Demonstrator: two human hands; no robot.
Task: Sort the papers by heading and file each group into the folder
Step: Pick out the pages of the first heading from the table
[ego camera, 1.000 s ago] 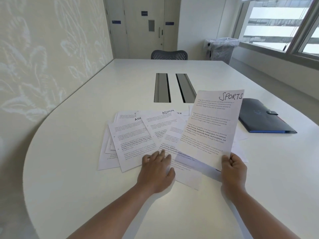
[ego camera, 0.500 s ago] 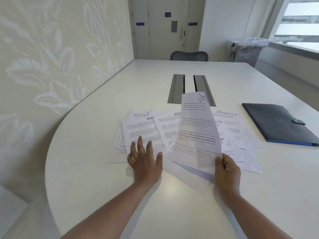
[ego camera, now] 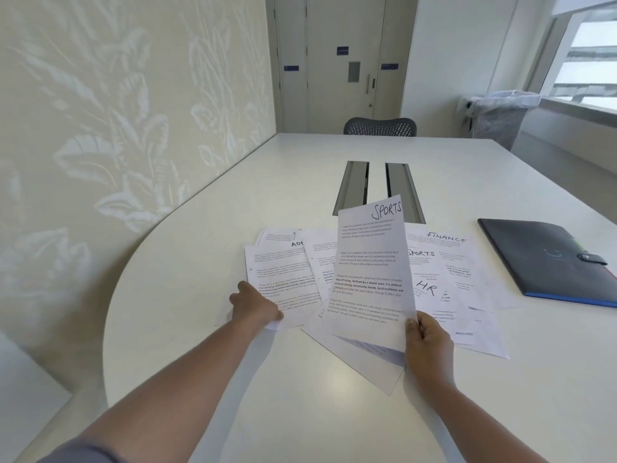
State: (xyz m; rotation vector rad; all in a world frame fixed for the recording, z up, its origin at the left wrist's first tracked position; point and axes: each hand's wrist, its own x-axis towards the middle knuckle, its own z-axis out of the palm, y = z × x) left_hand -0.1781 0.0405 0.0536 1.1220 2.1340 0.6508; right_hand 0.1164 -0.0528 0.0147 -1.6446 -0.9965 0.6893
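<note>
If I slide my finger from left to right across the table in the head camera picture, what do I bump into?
left hand on the ADMIN sheet → held SPORTS sheet → right hand → FINANCE sheet → dark folder

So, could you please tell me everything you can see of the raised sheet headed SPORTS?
The SPORTS sheet is white paper with SPORTS handwritten at its top right and printed paragraphs below, some lines bold. It is lifted off the table, tilted up with its top leaning away, above the spread papers. The right hand pinches its lower right corner; nothing else appears to touch it.
</note>
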